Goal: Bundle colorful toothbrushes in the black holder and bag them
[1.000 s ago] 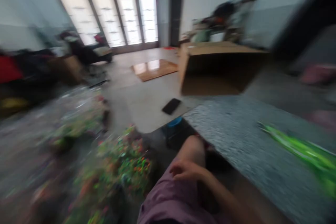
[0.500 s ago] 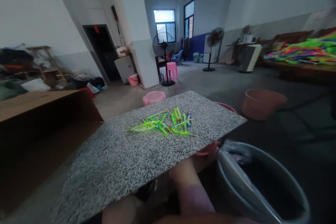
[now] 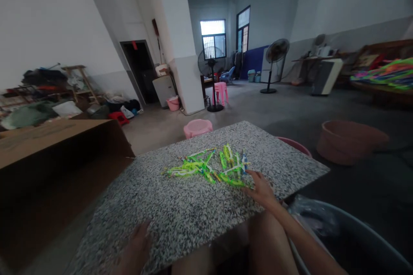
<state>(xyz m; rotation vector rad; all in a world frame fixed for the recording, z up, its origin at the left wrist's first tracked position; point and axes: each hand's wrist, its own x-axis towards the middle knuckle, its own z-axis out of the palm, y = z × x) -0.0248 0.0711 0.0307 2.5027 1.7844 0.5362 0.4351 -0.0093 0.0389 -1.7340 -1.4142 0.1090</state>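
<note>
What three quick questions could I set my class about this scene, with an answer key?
1. Which is nearer the pile of bright green plastic strips, the right hand or the left hand?
2. True or false: a round pink plastic stool stands on the floor beyond the far edge of the speckled grey granite slab.
3. Fill in the blank: the large brown cardboard box stands on the slab's ____ side, as the person sees it.

Key: 1 the right hand; 2 true; 3 left.
</note>
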